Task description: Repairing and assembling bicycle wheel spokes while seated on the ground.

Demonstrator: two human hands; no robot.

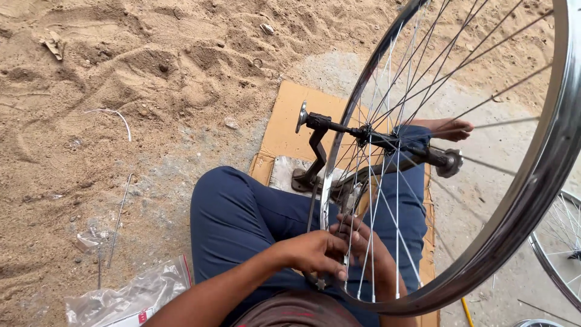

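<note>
A bicycle wheel with a shiny metal rim point(548, 163) and thin spokes stands on a black truing stand point(315, 151), its hub axle point(393, 142) held across the stand. My left hand point(315, 251) pinches a spoke near the lower rim, outside the wheel, with what looks like a small spoke tool under it. My right hand point(369, 248) reaches in behind the spokes and grips them at the same spot. I sit with dark blue trousers point(242, 218) on, legs either side of the stand, one bare foot point(451, 128) beyond the wheel.
Flattened cardboard point(287, 124) lies under the stand on sandy ground. Loose spokes point(118, 221) and a clear plastic bag point(130, 297) lie at the left. Part of a second wheel point(560, 254) shows at the right edge.
</note>
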